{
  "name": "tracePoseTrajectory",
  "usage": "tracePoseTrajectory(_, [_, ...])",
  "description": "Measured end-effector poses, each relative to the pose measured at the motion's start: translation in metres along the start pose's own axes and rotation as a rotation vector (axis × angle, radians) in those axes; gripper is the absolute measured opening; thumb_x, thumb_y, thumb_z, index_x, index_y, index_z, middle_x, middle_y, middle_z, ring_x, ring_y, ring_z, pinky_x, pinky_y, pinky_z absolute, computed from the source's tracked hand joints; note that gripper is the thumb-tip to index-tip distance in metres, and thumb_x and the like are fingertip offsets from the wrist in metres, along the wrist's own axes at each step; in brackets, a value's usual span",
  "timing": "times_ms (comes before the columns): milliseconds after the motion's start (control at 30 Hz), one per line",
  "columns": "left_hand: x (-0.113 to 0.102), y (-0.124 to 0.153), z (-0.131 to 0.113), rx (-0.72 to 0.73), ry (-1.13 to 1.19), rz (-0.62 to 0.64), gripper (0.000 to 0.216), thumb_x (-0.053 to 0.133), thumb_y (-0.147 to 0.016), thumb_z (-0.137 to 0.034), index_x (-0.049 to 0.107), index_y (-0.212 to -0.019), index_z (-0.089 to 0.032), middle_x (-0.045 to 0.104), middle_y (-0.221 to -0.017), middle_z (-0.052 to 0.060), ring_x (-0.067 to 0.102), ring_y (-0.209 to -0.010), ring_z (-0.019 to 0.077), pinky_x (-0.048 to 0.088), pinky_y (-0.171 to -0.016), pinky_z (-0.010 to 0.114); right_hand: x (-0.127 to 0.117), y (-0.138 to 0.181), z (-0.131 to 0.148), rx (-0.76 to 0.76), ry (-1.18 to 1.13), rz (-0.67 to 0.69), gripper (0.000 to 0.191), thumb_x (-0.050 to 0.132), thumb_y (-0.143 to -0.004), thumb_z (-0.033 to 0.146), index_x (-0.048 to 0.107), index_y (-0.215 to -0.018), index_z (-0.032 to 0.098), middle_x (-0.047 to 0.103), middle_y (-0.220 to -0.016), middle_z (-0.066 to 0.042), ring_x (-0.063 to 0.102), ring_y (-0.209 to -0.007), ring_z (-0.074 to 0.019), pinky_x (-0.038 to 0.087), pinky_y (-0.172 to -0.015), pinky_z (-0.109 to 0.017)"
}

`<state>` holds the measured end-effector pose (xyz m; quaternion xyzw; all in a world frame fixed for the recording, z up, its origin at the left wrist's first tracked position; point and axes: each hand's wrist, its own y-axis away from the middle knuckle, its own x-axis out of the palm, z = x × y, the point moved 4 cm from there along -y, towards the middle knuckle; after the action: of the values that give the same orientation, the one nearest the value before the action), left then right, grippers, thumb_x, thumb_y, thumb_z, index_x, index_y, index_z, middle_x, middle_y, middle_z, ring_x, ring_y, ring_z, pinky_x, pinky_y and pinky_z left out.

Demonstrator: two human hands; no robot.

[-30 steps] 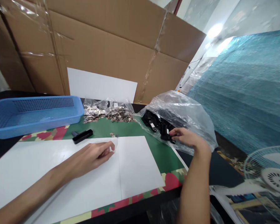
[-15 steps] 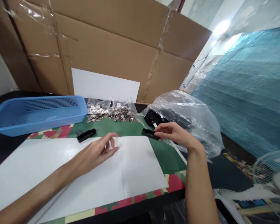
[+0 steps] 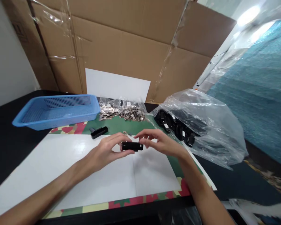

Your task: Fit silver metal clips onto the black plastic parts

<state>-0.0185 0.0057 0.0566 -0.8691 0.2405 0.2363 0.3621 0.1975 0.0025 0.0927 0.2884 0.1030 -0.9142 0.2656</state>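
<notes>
Casing [image 3: 132, 146], black and slim, above white sheet [image 3: 96, 184], one end pinched in left hand [image 3: 109, 150]; right hand [image 3: 162, 142] half-curled at other end, whether gripping impossible to tell. Farther off on desk [image 3: 4, 140], second black casing [image 3: 99, 132] across sheet's far edge, black parts [image 3: 178, 126] in clear bag [image 3: 219, 131] at right, then metal pieces [image 3: 132, 113] heaped beside blue basket [image 3: 67, 122].

Left hand [image 3: 107, 150] holds black part [image 3: 133, 146]; right hand [image 3: 160, 142] alongside.

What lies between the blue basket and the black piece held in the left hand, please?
In the head view, a second black piece lies between the blue basket and the held piece, with the left hand beside it.
</notes>
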Motion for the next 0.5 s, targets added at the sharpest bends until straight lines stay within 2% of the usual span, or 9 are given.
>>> tracePoseTrajectory(100, [0.002, 0.000, 0.007, -0.111, 0.017, 0.030, 0.035, 0.068, -0.095, -0.046, 0.064, -0.123, -0.025, 0.070, -0.103, 0.003, 0.067, -0.080, 0.0144, 0.056, -0.076, 0.029, 0.006, 0.001, -0.010, 0.067, 0.014, 0.182, 0.032, 0.064, -0.099, 0.048, 0.074, -0.111, 0.020, 0.069, -0.084, -0.001, 0.062, -0.071, -0.0131, 0.049, -0.064, -0.022])
tracePoseTrajectory(167, [0.002, 0.001, 0.013, -0.205, 0.015, 0.042, 0.038, 0.065, -0.097, -0.051, 0.061, -0.126, -0.027, 0.070, -0.106, 0.002, 0.068, -0.085, 0.0159, 0.057, -0.075, 0.029, 0.002, 0.009, -0.020, 0.183, -0.017, 0.326, 0.035, 0.061, -0.099, 0.049, 0.074, -0.111, 0.019, 0.066, -0.080, 0.000, 0.060, -0.063, -0.0123, 0.050, -0.058, -0.021])
tracePoseTrajectory(200, [0.002, 0.001, 0.016, -0.245, 0.003, 0.046, 0.036, 0.061, -0.098, -0.052, 0.061, -0.125, -0.028, 0.070, -0.108, 0.002, 0.068, -0.088, 0.0167, 0.057, -0.074, 0.029, -0.006, 0.017, -0.026, 0.255, -0.042, 0.346, 0.038, 0.062, -0.098, 0.050, 0.072, -0.117, 0.019, 0.065, -0.078, 0.000, 0.060, -0.061, -0.0125, 0.050, -0.056, -0.022])
tracePoseTrajectory(267, [0.001, 0.002, 0.021, -0.294, -0.046, 0.056, 0.033, 0.054, -0.102, -0.053, 0.060, -0.123, -0.028, 0.069, -0.112, 0.003, 0.068, -0.091, 0.0184, 0.057, -0.071, 0.030, -0.031, 0.033, -0.038, 0.360, -0.080, 0.255, 0.046, 0.064, -0.094, 0.052, 0.069, -0.126, 0.019, 0.061, -0.074, 0.001, 0.059, -0.063, -0.0141, 0.053, -0.056, -0.023])
tracePoseTrajectory(333, [0.001, 0.003, 0.025, -0.286, -0.127, 0.062, 0.033, 0.049, -0.103, -0.051, 0.058, -0.125, -0.028, 0.067, -0.120, 0.005, 0.068, -0.098, 0.0212, 0.057, -0.076, 0.033, -0.066, 0.051, -0.053, 0.400, -0.131, -0.021, 0.046, 0.065, -0.092, 0.053, 0.070, -0.122, 0.019, 0.059, -0.075, 0.001, 0.059, -0.064, -0.0147, 0.053, -0.055, -0.023])
tracePoseTrajectory(433, [0.005, 0.004, 0.030, -0.192, -0.303, 0.075, 0.032, 0.048, -0.105, -0.043, 0.054, -0.132, -0.026, 0.063, -0.129, 0.008, 0.062, -0.116, 0.0265, 0.054, -0.097, 0.043, -0.117, 0.079, -0.084, 0.473, -0.138, -0.640, 0.054, 0.061, -0.089, 0.055, 0.065, -0.128, 0.018, 0.063, -0.076, -0.003, 0.055, -0.057, -0.0157, 0.053, -0.054, -0.028])
tracePoseTrajectory(500, [0.007, 0.003, 0.031, -0.131, -0.440, 0.050, 0.031, 0.048, -0.104, -0.038, 0.055, -0.130, -0.023, 0.062, -0.129, 0.010, 0.058, -0.122, 0.0288, 0.050, -0.103, 0.047, -0.140, 0.097, -0.101, 0.527, 0.042, -1.046, 0.059, 0.052, -0.091, 0.059, 0.060, -0.132, 0.017, 0.067, -0.082, -0.008, 0.054, -0.053, -0.0173, 0.058, -0.058, -0.036])
